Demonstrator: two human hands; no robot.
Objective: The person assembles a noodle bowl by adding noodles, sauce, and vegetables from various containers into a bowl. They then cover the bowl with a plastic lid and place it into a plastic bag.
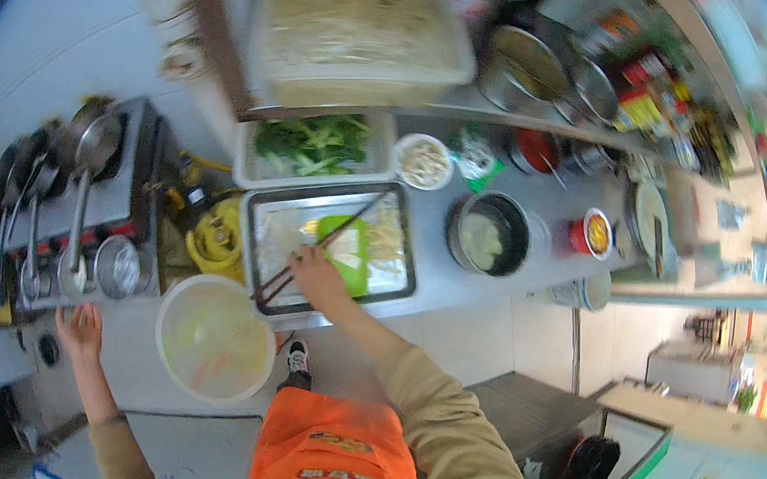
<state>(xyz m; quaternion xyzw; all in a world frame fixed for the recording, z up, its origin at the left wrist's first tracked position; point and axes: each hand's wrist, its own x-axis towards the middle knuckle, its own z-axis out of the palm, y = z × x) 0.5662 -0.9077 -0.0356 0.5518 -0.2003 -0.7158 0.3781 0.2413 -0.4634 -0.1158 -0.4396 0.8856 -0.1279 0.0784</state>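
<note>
A long grey counter [457, 280] carries a big clear tub of pale noodles [362, 18] on a shelf above, then a white tray of green vegetables [313, 145], then a metal tray [252, 220] with white food and a green scoop [347, 249] in it. Below the counter's edge sits a round white bowl [215, 338]. The right hand [317, 274] is closed around long dark chopsticks [323, 242], whose tips reach over the metal tray. The left hand [81, 328] is open, fingers spread, near the stove [60, 211], holding nothing
</note>
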